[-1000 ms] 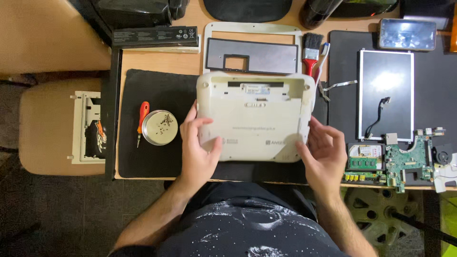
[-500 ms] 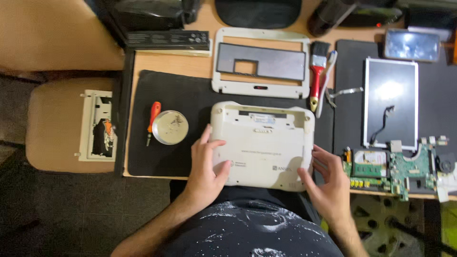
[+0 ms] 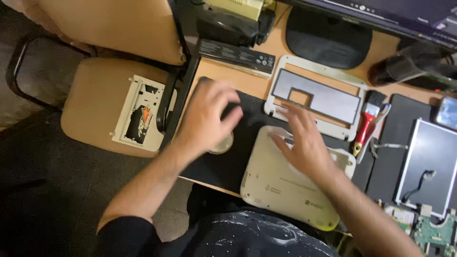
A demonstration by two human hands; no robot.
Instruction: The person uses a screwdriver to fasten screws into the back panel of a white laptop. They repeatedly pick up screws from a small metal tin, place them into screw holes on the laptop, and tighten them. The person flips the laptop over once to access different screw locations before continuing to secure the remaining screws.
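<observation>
One cream laptop base (image 3: 285, 183) lies upside down at the near edge of the desk, partly on the black mat (image 3: 223, 164) and jutting toward the person's lap. The right hand (image 3: 302, 140) rests flat on the base's far edge, fingers spread and loose, gripping nothing. One round tin (image 3: 221, 143) sits on the mat just left of the base. The left hand (image 3: 207, 116) hovers over the tin and mostly covers it, fingers slack and half curled; motion blur hides whether it touches the tin. At the near right corner one green circuit board (image 3: 431, 235) shows, and beyond it one screen panel (image 3: 426, 164) lies face down with a cable on it. One red-handled brush (image 3: 366, 123) lies beside one grey-and-white keyboard frame (image 3: 316, 97). Farther back lies one long black battery (image 3: 235, 54). To the left, one white plastic panel (image 3: 138, 114) rests on one tan chair (image 3: 88, 109).
</observation>
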